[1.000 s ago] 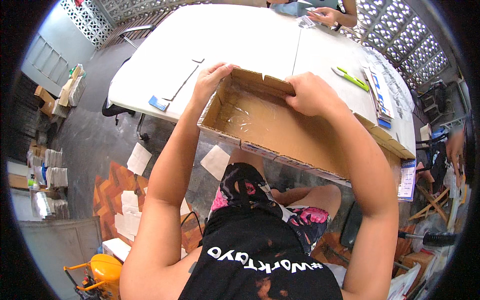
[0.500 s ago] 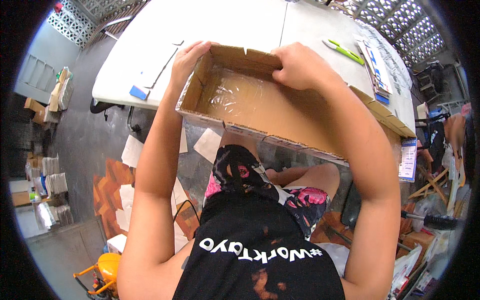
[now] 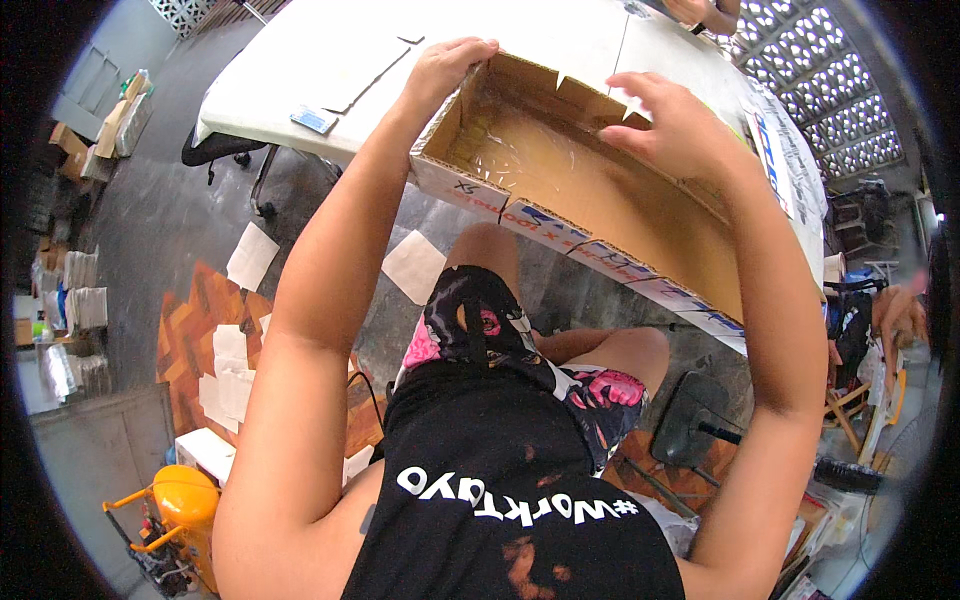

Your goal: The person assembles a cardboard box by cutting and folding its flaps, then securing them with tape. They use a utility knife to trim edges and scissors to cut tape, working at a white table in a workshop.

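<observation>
Lettering: dark, blue and red marks along the near outer wall of the cardboard box (image 3: 580,248); white print across the black shirt (image 3: 480,430).
Box rim: slit in places, the inside open upward.
Room: white table (image 3: 300,75) beyond the box; dark floor (image 3: 560,300) between box and shorts (image 3: 480,335).
Left hand (image 3: 447,78): gripping the far left corner.
Right hand (image 3: 675,130): fingers spread at the far wall, contact unclear.
Box position: between the hands, above the lap.

- i see the table (image 3: 520,25) beyond the box (image 3: 580,250)
- left hand (image 3: 450,70) at its far left corner, right hand (image 3: 672,122) at its far wall
- sheets (image 3: 413,266) on the floor (image 3: 190,220), left of the knees (image 3: 490,246)
</observation>
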Demonstrator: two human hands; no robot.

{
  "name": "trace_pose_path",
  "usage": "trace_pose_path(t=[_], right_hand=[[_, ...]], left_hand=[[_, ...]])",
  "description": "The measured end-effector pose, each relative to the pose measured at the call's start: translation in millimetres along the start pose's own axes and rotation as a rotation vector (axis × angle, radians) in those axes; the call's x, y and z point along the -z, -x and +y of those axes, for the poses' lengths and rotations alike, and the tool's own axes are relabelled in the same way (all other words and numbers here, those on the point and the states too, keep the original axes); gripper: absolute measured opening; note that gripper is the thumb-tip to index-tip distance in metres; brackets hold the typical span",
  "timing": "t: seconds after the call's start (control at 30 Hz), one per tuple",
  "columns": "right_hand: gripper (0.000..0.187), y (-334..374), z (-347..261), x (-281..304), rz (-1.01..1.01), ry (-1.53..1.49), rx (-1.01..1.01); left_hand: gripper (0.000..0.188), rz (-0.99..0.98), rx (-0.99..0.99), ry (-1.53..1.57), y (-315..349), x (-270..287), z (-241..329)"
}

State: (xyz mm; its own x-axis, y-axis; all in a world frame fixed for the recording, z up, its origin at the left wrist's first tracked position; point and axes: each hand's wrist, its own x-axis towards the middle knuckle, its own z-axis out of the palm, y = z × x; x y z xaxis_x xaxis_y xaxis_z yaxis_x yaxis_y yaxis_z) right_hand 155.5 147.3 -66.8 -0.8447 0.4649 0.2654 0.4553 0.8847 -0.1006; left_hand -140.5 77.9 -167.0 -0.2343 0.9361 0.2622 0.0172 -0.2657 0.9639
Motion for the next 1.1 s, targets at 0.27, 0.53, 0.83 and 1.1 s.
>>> trace_pose_path(t=[0.27,0.53,0.83,1.1], right_hand=[[0.04,89,-17,78,-0.129,-0.086,-0.178],[0.034,213,11,102,0.096,-0.123,-0.609],[0.054,277,94,86,0.163,0.156,-0.648],[0.032,278,122,74,0.14,0.144,-0.918]], left_hand=[[0.033,0.021,0.036,-0.003,7,2,4],[0.032,-0.016,0.062,0.054,9,-3,13],[0.037,-0.049,0.148,0.028,-5,26,-9],[0.046,0.002,0.279,-0.375,28,-20,64]])
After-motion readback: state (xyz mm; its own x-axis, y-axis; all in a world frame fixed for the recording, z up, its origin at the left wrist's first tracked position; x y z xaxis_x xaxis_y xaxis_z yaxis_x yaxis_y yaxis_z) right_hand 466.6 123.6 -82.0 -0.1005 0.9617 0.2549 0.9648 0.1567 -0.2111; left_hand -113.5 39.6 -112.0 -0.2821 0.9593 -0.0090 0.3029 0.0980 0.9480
